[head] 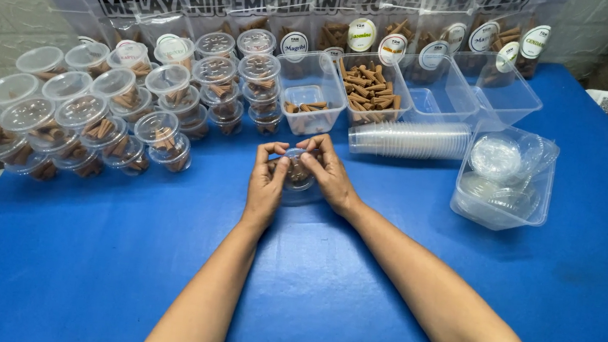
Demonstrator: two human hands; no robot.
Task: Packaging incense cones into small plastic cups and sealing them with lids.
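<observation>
A small clear plastic cup holding brown incense cones sits on the blue table between both hands. My left hand grips its left side, fingers curled over the lid rim. My right hand presses on the right side of the lid, fingertips on top.
Several lidded cups of cones are stacked at the left. Behind stand open clear tubs with cones and empty tubs. A lying stack of clear cups and a tub of lids sit at the right.
</observation>
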